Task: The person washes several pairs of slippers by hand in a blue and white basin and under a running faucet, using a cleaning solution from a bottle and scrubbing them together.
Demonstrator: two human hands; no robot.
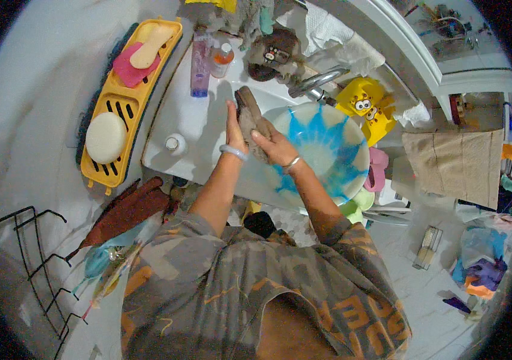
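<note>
A folded grey-brown cloth (250, 112) is pressed between my two hands, above the white sink's left side. My left hand (235, 130) lies flat along the cloth's left side, fingers pointing away from me, with a pale bangle at the wrist. On the other side my right hand (274, 145) grips the cloth, its thumb on top, and a silver bangle circles that wrist. Just right of the hands is a pale basin (323, 164) with a blue splash pattern, below the chrome faucet (319, 81). The cloth's underside is hidden.
A yellow wall rack (136, 100) holds a cream oval object (106, 138) and a pink cloth (134, 65). A purple tube (200, 65), an orange-and-clear bottle (222, 60) and a white bottle (175, 144) stand on the sink ledge. A beige towel (456, 166) hangs at right.
</note>
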